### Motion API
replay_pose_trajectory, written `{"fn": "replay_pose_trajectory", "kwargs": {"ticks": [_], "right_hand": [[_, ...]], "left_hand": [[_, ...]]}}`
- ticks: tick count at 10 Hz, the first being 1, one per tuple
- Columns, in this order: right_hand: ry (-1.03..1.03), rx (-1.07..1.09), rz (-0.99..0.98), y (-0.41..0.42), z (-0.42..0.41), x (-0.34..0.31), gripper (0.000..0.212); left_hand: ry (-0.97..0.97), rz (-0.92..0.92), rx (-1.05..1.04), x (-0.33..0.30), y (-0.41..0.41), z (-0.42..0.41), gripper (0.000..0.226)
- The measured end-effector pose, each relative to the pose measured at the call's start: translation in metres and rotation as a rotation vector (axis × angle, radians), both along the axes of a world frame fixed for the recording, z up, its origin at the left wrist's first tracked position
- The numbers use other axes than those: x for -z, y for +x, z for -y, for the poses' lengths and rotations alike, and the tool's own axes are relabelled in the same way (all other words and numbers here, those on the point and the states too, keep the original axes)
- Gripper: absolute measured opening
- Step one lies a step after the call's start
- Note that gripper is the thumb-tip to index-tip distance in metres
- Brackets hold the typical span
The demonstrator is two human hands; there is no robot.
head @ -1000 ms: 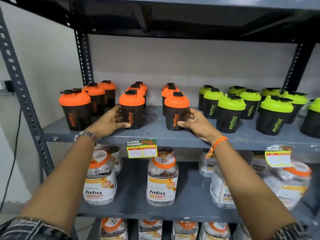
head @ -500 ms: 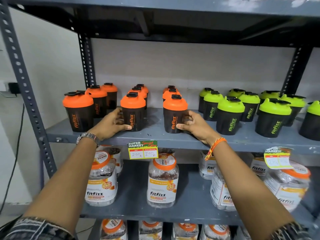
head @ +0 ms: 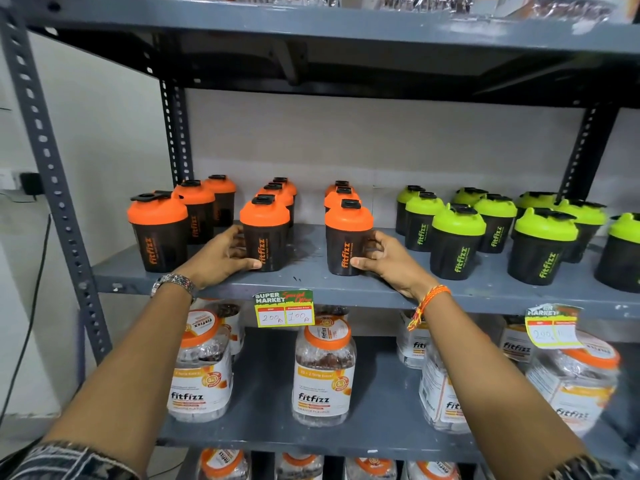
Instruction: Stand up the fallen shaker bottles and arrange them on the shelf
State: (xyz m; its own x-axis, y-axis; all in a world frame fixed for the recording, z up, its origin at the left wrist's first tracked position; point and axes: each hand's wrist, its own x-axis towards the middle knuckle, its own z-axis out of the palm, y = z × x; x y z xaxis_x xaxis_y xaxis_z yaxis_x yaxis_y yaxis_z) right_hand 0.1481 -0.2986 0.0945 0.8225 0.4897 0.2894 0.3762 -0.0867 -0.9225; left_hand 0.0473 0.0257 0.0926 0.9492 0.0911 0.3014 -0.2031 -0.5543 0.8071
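Both hands (head: 221,258) (head: 384,261) clasped upright orange-lidded black plastic shakers (head: 265,233) (head: 348,237) low on the walls; looked light, rigid, slick.

Shakers upright on middle shelf (head: 311,285) in front-to-back rows: three rows left half, more rows right half. Left hand (head: 221,258) against left side of second row's front shaker (head: 265,233). Right hand (head: 384,261) against right side of third row's front shaker (head: 348,237). Price tag (head: 284,308) on shelf edge below, between hands. Jars (head: 323,372) on shelf beneath.
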Motion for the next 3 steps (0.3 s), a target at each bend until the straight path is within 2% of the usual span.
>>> {"fn": "replay_pose_trajectory", "kwargs": {"ticks": [1, 2, 3], "right_hand": [[-0.045, 0.005, -0.003, -0.005, 0.001, -0.003, 0.06], [-0.097, 0.048, 0.036, -0.014, 0.004, -0.006, 0.071], [-0.01, 0.262, 0.145, -0.032, 0.011, -0.012, 0.081]], "left_hand": [[0.008, -0.023, -0.011, -0.002, -0.002, 0.001, 0.077], [-0.044, -0.056, -0.002, -0.007, -0.005, 0.004, 0.099], [-0.092, 0.041, -0.159, -0.003, -0.007, 0.009, 0.116]]}}
